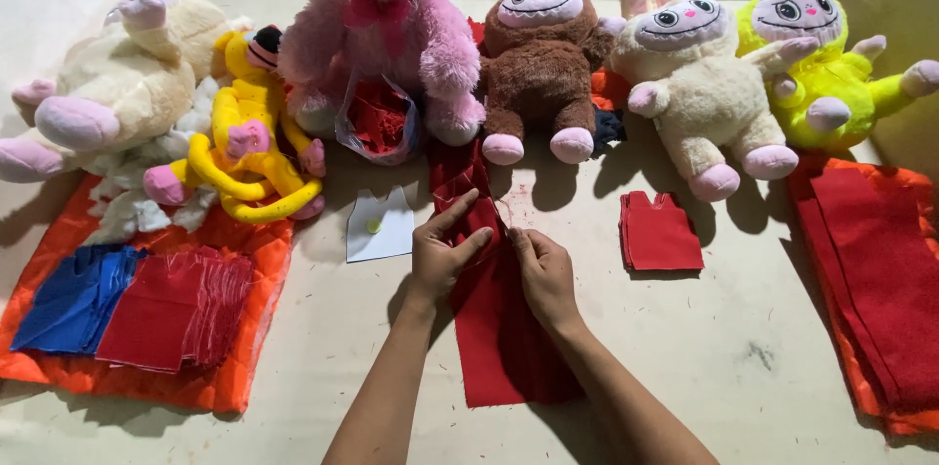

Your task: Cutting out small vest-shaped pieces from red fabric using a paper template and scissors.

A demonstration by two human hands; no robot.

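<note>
A long strip of red felt (504,338) lies on the pale table (724,348) in front of me, running away from me toward the plush toys. My left hand (442,250) pinches the strip's far part between thumb and fingers. Beside it, my right hand (543,269) presses down and grips the same cloth. A small stack of red vest-shaped felt pieces (660,230) sits to the right of my hands. To their left lies a white paper vest pattern (380,225) with a small yellow dot on it.
Plush toys line the back: cream (117,84), yellow (245,147), pink (381,25), brown (538,64), cream (699,84), lime (822,64). Blue (78,294) and red felt stacks (181,309) rest on orange cloth at left. Red felt sheets (880,269) lie at right.
</note>
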